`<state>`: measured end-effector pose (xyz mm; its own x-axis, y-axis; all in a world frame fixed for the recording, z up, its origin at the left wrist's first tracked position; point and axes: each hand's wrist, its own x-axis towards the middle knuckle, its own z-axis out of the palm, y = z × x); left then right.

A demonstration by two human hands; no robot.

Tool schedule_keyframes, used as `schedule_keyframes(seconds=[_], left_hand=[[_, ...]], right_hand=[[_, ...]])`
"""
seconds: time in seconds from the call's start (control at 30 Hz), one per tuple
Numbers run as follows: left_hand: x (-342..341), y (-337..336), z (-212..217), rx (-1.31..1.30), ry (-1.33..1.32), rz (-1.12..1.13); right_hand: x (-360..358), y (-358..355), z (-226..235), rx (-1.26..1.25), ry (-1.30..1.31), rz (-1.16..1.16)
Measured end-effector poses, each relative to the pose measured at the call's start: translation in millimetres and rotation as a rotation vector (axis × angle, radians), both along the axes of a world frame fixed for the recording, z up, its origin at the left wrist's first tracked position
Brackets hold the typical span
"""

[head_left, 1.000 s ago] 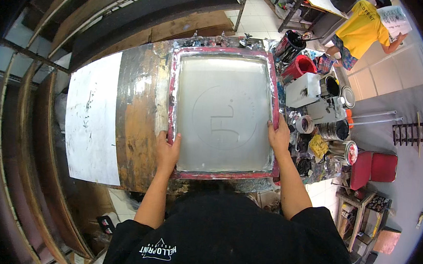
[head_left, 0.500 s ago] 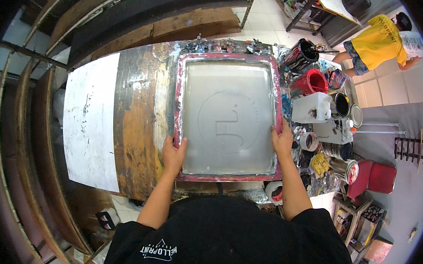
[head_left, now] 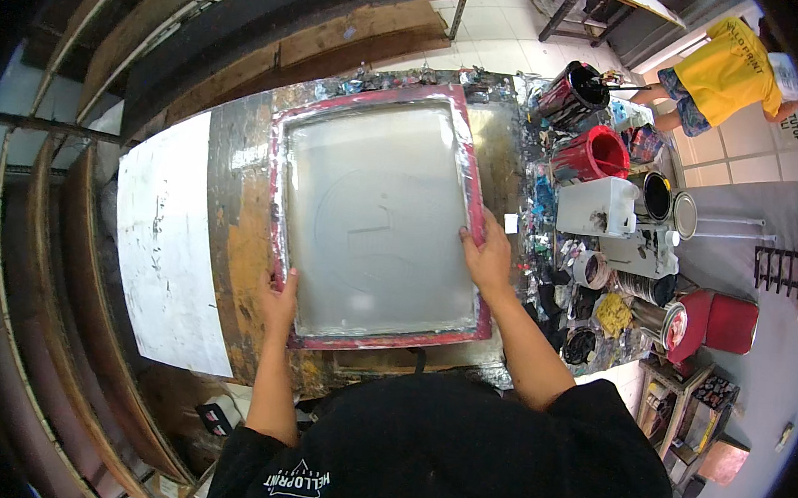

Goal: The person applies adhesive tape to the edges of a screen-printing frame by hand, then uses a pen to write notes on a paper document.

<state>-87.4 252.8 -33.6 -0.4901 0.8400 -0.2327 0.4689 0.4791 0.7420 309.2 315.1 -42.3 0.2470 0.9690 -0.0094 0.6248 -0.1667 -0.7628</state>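
Paint-crusted and streaked orange-brown, the worktable (head_left: 246,160) fills the middle of my feed, and above it I have one framed screen (head_left: 377,238): a single pale mesh panel with a faint circular mark, set in one red frame smeared with white. The screen sits skewed to the table's edge; from this distance I cannot tell whether any part of it rests on the surface. I have the left hand (head_left: 277,305) gripping the left side bar near its lower end, and the right hand (head_left: 488,260) gripping the opposite bar, somewhat farther up. I read the step in hand as positioning the screen, both hands sharing its weight. The next move, as I judge it, calls for an even hold on both bars and a check that the frame lies square and flat before either hand lets go.

Working outward, I count one small white square (head_left: 511,224) near the right hand and one white sheet (head_left: 173,242) on the table's left. Along the right side stand one black bucket (head_left: 567,96), one red bucket (head_left: 589,155), two white jugs (head_left: 594,205) and one yellow wad (head_left: 614,312); the smaller pots crowd too closely for me to number. Farther off are one red chair (head_left: 732,321) and one person in a yellow shirt (head_left: 726,73).
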Motion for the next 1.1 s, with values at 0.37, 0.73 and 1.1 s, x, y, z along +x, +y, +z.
schedule_keyframes(seconds=[0.37, 0.73, 1.1], left_hand=[[12.2, -14.3, -3.6, 0.107, 0.017, -0.039], [75.9, 22.2, -1.2, 0.217, 0.312, -0.218], [81.8, 16.4, -42.0, 0.193, 0.188, -0.169]], right_hand=[[27.0, -25.3, 8.2, -0.048, 0.012, -0.03], [83.0, -1.3, -25.4, 0.156, -0.435, -0.043], [70.5, 36.5, -15.9, 0.079, -0.515, -0.106]])
